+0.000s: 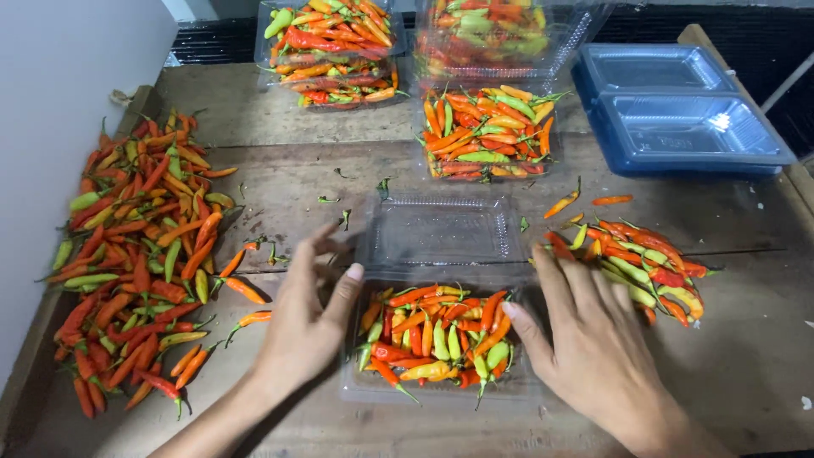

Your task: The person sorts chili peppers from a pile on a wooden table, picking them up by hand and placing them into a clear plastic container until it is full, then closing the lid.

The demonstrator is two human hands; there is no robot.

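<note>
A heaped clear tray of chillies (437,339) near the counter's front edge is flanked by the flat, unclenched left hand (309,318) and right hand (585,339); protruding chillies could be crushed or spilled.

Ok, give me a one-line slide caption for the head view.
Left hand and right hand flank an open clear box of chillies, loose chilli piles on the wooden table.

Open clear clamshell box (441,339) of chillies front and centre; three filled boxes (485,136) behind; blue tray stack (678,110) far right.
</note>
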